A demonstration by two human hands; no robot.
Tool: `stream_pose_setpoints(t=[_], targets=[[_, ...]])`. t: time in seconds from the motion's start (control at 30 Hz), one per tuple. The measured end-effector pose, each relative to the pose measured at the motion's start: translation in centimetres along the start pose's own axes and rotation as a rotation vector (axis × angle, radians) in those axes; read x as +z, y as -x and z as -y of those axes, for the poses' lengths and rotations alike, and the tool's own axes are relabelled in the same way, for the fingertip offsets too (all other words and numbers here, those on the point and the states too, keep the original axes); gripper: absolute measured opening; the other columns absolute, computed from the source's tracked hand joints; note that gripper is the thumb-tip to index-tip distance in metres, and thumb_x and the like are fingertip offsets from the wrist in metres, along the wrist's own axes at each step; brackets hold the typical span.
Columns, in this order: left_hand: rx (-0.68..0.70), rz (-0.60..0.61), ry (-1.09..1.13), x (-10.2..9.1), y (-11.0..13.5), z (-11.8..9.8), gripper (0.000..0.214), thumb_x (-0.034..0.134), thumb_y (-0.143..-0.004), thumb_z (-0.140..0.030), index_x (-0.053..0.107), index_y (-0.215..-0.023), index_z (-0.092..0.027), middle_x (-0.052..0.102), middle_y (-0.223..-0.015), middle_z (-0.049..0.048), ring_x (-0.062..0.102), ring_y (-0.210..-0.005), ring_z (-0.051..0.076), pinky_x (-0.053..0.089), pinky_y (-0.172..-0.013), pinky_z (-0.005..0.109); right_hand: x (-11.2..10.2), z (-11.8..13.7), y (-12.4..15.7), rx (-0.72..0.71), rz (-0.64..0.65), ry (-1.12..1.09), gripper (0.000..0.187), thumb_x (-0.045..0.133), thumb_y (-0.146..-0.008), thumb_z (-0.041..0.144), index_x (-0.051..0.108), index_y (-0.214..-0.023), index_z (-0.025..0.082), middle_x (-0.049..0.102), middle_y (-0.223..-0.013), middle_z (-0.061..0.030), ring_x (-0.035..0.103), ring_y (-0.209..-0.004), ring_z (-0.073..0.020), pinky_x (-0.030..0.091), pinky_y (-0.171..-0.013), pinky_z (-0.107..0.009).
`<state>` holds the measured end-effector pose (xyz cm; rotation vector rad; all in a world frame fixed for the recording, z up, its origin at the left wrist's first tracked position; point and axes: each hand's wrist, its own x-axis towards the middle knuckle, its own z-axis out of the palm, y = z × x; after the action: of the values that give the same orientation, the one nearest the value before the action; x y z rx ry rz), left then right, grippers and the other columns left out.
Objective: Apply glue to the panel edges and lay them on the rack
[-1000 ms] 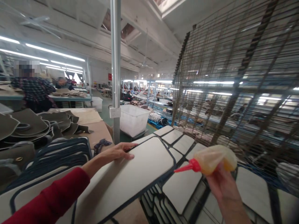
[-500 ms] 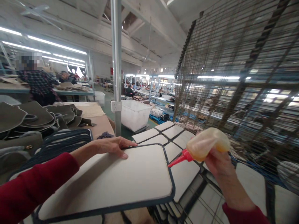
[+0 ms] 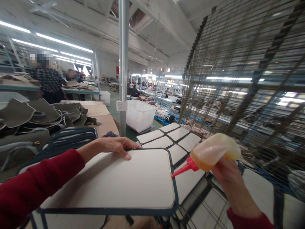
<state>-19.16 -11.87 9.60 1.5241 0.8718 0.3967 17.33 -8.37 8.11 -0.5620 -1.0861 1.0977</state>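
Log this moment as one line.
left hand: holding far edge of white panel | right hand: holding tilted squeeze bottle | red nozzle: pointing down, tip at panel's right-side dark edging

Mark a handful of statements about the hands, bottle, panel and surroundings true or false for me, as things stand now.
1. The right hand holds the squeeze bottle. True.
2. The bottle's nozzle is blue. False: the nozzle is red.
3. The nozzle's tip is at the right-hand border of the white panel. True.
4. The panel's near edge is held by the left hand. False: the left hand is at its far edge.
5. A white bin appears just right of the metal post. True.
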Motion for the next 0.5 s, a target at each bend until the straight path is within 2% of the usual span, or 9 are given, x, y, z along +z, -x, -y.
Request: stream_pose_setpoints(t=[0.17, 0.27, 0.5], targets=[[0.001, 0.013, 0.013, -0.1, 0.0, 0.0, 0.058, 0.078, -0.066, -0.032, 0.066, -0.121, -0.019, 0.070, -0.112, 0.0044, 0.064, -0.100, 0.028, 0.048, -0.091, 0.032, 0.0, 0.0, 0.4, 0.031, -0.052, -0.037, 0.063, 0.093, -0.029, 0.043, 0.072, -0.086, 0.025, 0.071, -0.080, -0.0056, 0.068, -0.070, -0.0279, 0.056, -0.077, -0.051], [-0.005, 0.013, 0.028, -0.2, 0.2, 0.0, 0.061, 0.078, -0.065, -0.032, 0.064, -0.123, -0.019, 0.070, -0.113, 0.0049, 0.064, -0.099, 0.029, 0.049, -0.089, 0.033, -0.2, -0.1, 0.6, 0.048, -0.046, -0.039, 0.066, 0.093, -0.031, 0.042, 0.071, -0.090, 0.026, 0.071, -0.082, -0.0046, 0.068, -0.072, -0.0268, 0.057, -0.076, -0.047], [-0.010, 0.005, 0.040, -0.5, 0.6, 0.6, 0.062, 0.076, -0.066, -0.032, 0.062, -0.126, -0.021, 0.070, -0.112, 0.0036, 0.065, -0.098, 0.028, 0.050, -0.086, 0.031, -0.1, 0.0, 1.5, 0.078, -0.040, -0.010, 0.068, 0.092, -0.032, 0.044, 0.069, -0.094, 0.028, 0.071, -0.083, -0.0039, 0.068, -0.074, -0.0283, 0.051, -0.087, -0.052]])
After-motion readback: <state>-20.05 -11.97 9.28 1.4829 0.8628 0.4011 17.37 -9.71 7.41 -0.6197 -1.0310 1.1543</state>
